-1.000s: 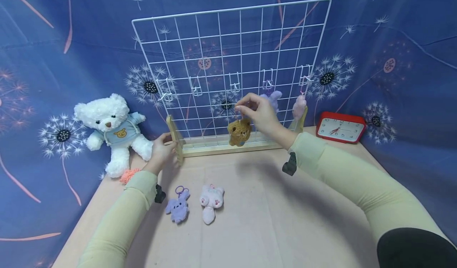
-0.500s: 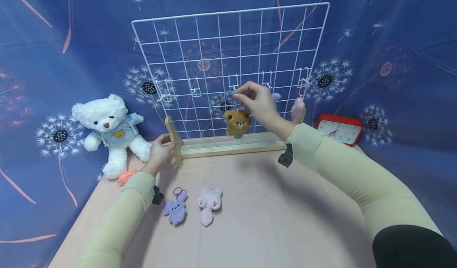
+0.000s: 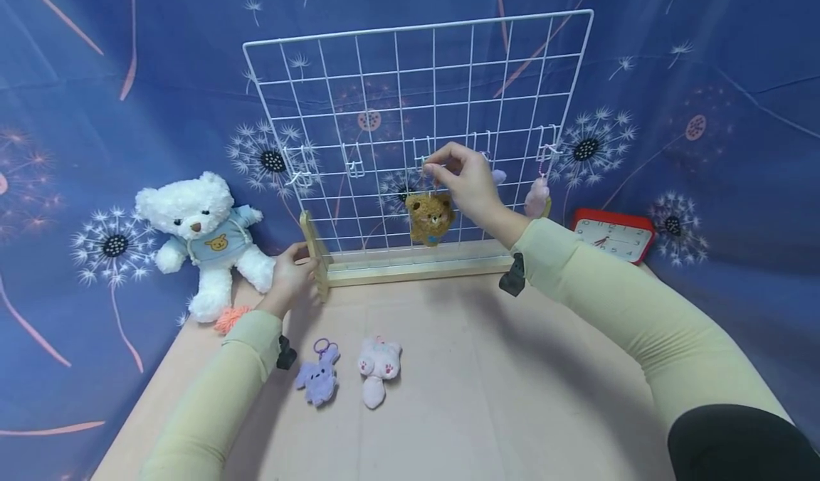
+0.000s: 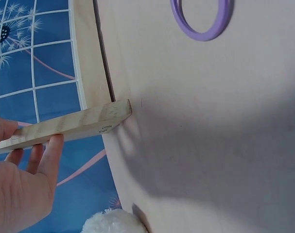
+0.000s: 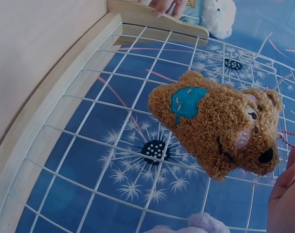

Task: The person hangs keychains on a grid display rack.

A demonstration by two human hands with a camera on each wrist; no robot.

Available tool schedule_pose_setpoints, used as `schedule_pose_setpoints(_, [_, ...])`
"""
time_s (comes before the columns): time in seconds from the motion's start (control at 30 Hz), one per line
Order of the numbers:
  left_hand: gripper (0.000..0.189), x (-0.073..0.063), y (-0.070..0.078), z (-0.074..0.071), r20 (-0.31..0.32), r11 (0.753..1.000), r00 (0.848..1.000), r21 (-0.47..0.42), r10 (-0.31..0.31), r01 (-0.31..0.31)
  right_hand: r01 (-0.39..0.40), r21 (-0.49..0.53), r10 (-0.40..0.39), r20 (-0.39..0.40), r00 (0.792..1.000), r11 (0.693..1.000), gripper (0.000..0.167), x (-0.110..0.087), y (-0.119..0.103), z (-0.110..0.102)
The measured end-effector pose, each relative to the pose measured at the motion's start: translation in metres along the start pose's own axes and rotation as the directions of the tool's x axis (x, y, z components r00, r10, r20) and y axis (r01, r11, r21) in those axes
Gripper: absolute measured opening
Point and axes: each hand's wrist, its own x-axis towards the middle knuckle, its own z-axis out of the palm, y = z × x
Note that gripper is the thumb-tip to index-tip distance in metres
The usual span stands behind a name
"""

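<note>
My right hand [image 3: 470, 186] pinches the thin red chain [image 5: 290, 137] of a fuzzy brown bear keychain [image 3: 430, 219], which hangs below the fingertips. The bear has a blue patch [image 5: 187, 103] on its belly. Those fingertips are right at the middle hook [image 3: 421, 159] of a white wire grid rack [image 3: 416, 86], partly covering it. At the rack's left end, my left hand [image 3: 291, 276] grips the wooden side support [image 4: 84, 124], thumb on one face and fingers on the other. Behind the right hand, a purple plush [image 3: 498, 176] is mostly hidden; a pink plush [image 3: 537, 198] hangs from the rightmost hook.
On the table [image 3: 448, 395] lie a purple rabbit keychain [image 3: 318, 378] and a pale plush keychain [image 3: 379, 367]. A white teddy bear [image 3: 208, 242] sits at left by an orange yarn tassel [image 3: 230, 319]. A red clock [image 3: 613, 234] stands right. Two left hooks [image 3: 354, 168] hold nothing.
My right hand has lifted the brown bear slightly, its fingertips coming up to the middle hook. The bear has turned its face more toward the head camera. The left hand keeps its hold.
</note>
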Motion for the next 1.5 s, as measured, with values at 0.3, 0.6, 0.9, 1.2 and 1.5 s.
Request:
schedule_pose_setpoints(0.3, [0.048, 0.002, -0.003, 0.004, 0.002, 1.000, 1.000, -0.004, 0.016, -0.016, -0.049, -0.041, 0.048, -0.020, 0.999, 0.998, 0.013, 0.005, -0.003, 0.001])
schedule_pose_setpoints(0.6, [0.048, 0.003, -0.003, 0.003, -0.008, 1.000, 1.000, 0.000, 0.018, -0.018, -0.114, 0.025, 0.114, -0.014, 0.993, 0.993, 0.018, 0.008, 0.001, 0.002])
schedule_pose_setpoints(0.9, [0.049, 0.002, -0.003, 0.001, -0.007, 1.000, 1.000, 0.005, 0.028, -0.028, -0.148, 0.052, 0.150, -0.039, 0.988, 0.988, 0.015, 0.010, 0.011, 0.007])
schedule_pose_setpoints(1.2, [0.049, -0.001, -0.001, 0.000, -0.012, 0.999, 0.999, 0.003, 0.048, -0.048, -0.157, -0.020, 0.155, -0.067, 0.986, 0.987, 0.014, 0.017, 0.008, 0.007])
schedule_pose_setpoints(1.5, [0.050, 0.001, -0.001, 0.001, -0.015, 1.000, 0.999, -0.002, 0.031, -0.031, -0.149, -0.069, 0.142, -0.097, 0.985, 0.987, 0.014, 0.019, 0.008, 0.011])
